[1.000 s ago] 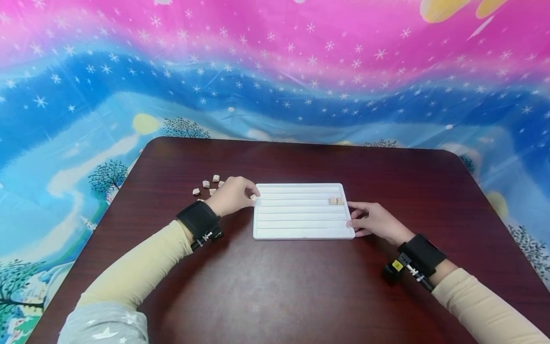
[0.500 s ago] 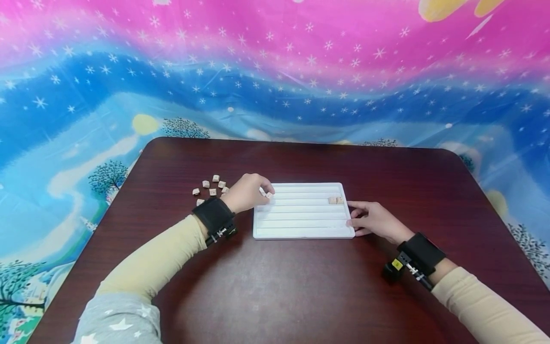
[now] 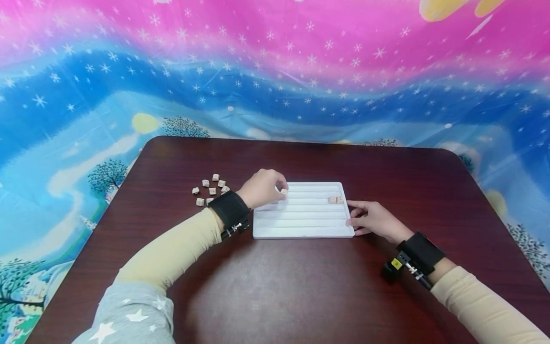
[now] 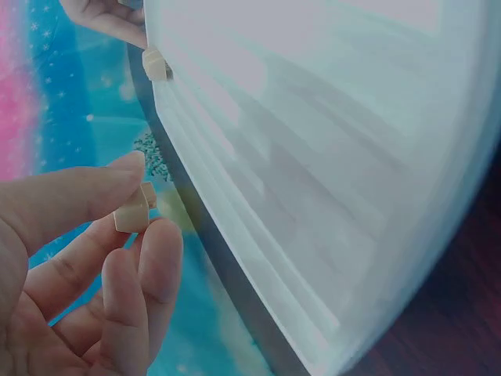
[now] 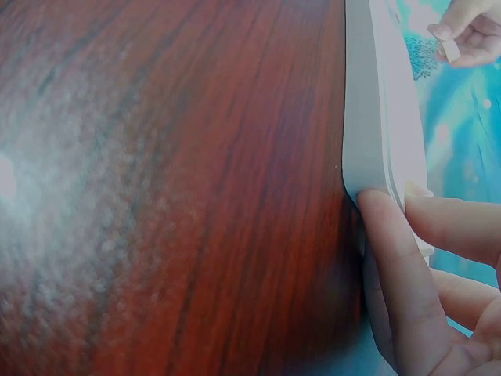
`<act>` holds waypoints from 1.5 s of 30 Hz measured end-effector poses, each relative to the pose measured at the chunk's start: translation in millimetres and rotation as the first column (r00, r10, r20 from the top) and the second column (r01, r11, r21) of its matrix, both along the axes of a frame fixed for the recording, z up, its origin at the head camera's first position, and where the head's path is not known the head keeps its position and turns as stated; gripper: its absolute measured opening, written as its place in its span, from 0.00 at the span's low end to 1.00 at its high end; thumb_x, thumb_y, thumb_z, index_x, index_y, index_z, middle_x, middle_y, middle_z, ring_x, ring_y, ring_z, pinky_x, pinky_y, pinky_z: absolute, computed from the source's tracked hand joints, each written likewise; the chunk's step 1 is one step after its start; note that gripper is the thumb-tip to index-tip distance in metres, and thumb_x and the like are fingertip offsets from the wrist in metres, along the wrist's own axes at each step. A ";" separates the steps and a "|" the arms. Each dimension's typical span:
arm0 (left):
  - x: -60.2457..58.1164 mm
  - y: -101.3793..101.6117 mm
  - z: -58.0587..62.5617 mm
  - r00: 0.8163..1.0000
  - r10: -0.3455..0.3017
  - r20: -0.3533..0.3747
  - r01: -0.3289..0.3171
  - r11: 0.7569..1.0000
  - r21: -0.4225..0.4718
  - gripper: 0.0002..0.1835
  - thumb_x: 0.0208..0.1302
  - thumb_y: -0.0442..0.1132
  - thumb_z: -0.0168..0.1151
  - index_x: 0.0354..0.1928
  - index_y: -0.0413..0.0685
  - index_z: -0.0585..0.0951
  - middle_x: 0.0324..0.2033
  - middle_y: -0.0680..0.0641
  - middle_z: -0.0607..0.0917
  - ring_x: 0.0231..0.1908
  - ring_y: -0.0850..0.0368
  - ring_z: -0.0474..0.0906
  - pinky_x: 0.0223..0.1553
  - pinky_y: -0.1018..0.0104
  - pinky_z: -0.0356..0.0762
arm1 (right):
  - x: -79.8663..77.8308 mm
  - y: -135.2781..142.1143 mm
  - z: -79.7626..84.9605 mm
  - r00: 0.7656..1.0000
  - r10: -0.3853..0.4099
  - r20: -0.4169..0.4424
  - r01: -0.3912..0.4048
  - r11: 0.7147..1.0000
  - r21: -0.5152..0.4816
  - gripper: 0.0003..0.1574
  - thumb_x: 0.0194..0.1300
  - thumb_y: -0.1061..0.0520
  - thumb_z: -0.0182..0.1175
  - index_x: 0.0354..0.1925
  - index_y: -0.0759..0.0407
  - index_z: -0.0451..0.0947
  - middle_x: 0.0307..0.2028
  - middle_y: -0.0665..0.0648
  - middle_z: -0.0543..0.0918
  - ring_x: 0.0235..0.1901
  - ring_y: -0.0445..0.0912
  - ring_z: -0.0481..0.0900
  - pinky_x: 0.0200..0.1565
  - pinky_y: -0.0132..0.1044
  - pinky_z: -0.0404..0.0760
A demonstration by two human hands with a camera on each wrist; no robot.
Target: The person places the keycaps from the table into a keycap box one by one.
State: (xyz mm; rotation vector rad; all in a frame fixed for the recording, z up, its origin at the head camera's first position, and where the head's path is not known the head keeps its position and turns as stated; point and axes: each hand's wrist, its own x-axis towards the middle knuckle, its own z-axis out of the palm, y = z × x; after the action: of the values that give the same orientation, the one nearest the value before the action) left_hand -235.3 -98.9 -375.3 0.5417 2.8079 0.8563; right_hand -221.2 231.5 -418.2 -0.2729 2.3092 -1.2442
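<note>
My left hand pinches a small beige keycap between thumb and fingertips, held above the upper left part of a white ridged tray. The left wrist view shows the keycap apart from the tray's surface. Two more beige keycaps sit side by side in a row near the tray's right end. At the tray's right edge, my right hand grips the rim, with the thumb and a finger on it in the right wrist view.
Several loose keycaps lie scattered on the dark brown table left of the tray, some partly hidden by the left wrist strap. A patterned cloth hangs behind the table's far edge.
My left hand has moved right with the keycap, from the tray's left edge to over its upper rows. More of the loose keycaps show now. The right hand and tray stay put.
</note>
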 end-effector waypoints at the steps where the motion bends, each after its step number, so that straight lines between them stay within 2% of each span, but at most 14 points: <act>1: -1.0 2.1 0.4 1.000 -0.003 -0.004 0.003 1.000 -0.001 0.08 0.62 0.36 0.74 0.43 0.44 0.89 0.37 0.49 0.87 0.41 0.54 0.81 0.48 0.59 0.77 | -0.4 0.2 0.0 1.000 -0.002 0.000 0.002 1.000 0.001 0.45 0.69 0.66 0.66 0.76 0.73 0.57 0.43 0.66 0.77 0.37 0.51 0.84 0.39 0.41 0.87; 6: -4.5 14.2 -1.5 1.000 -0.007 -0.010 0.007 1.000 -0.021 0.09 0.62 0.38 0.75 0.43 0.45 0.88 0.33 0.50 0.86 0.37 0.55 0.80 0.43 0.61 0.77 | -0.2 -0.1 0.0 1.000 0.002 0.003 -0.002 1.000 0.003 0.45 0.69 0.66 0.65 0.76 0.73 0.56 0.43 0.66 0.77 0.37 0.51 0.84 0.39 0.41 0.87; 13: -8.5 33.7 -4.1 0.997 -0.035 -0.064 0.029 0.996 -0.082 0.07 0.63 0.38 0.73 0.41 0.47 0.87 0.29 0.52 0.83 0.32 0.57 0.78 0.37 0.63 0.76 | 0.8 -0.4 1.4 1.000 -0.001 0.000 0.001 1.000 0.002 0.44 0.69 0.67 0.65 0.75 0.74 0.56 0.43 0.67 0.76 0.37 0.51 0.84 0.39 0.41 0.87; 23: -10.8 62.4 -2.3 0.997 -0.040 -0.069 0.032 0.993 -0.117 0.03 0.62 0.37 0.72 0.35 0.49 0.85 0.25 0.54 0.82 0.28 0.59 0.76 0.30 0.65 0.74 | 2.3 -0.9 3.5 1.000 0.001 0.002 -0.001 1.000 -0.002 0.45 0.69 0.66 0.65 0.76 0.74 0.56 0.44 0.67 0.76 0.37 0.49 0.84 0.38 0.41 0.87; 29: -15.5 75.2 -6.6 0.996 -0.039 -0.080 0.026 0.989 -0.147 0.04 0.62 0.37 0.72 0.33 0.50 0.84 0.25 0.54 0.82 0.27 0.58 0.75 0.27 0.65 0.73 | 2.5 -2.3 3.3 1.000 0.008 0.009 -0.007 1.000 -0.017 0.45 0.69 0.65 0.65 0.76 0.74 0.56 0.44 0.66 0.77 0.37 0.50 0.84 0.38 0.41 0.87; 35: -20.2 87.8 -9.4 0.995 -0.048 -0.093 0.030 0.983 -0.179 0.03 0.60 0.37 0.71 0.33 0.51 0.84 0.28 0.54 0.82 0.28 0.57 0.76 0.26 0.64 0.73 | 1.1 3.1 2.0 1.000 -0.008 0.008 0.008 1.000 -0.004 0.44 0.69 0.66 0.65 0.76 0.72 0.57 0.44 0.67 0.77 0.37 0.50 0.85 0.39 0.41 0.87; 45: -18.3 99.9 -12.8 0.994 -0.074 -0.083 0.053 0.972 -0.227 0.03 0.62 0.38 0.71 0.35 0.51 0.85 0.29 0.54 0.83 0.28 0.58 0.76 0.27 0.64 0.75 | 3.1 -0.1 2.2 1.000 0.003 0.001 -0.003 1.000 -0.018 0.44 0.69 0.65 0.65 0.75 0.74 0.56 0.44 0.66 0.77 0.37 0.49 0.84 0.38 0.41 0.87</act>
State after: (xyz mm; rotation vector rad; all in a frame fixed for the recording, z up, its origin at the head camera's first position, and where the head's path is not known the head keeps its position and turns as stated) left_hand -253.6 1.0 -388.2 0.6449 2.8994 0.5043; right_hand -218.0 231.4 -416.0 -0.2817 2.2966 -1.2641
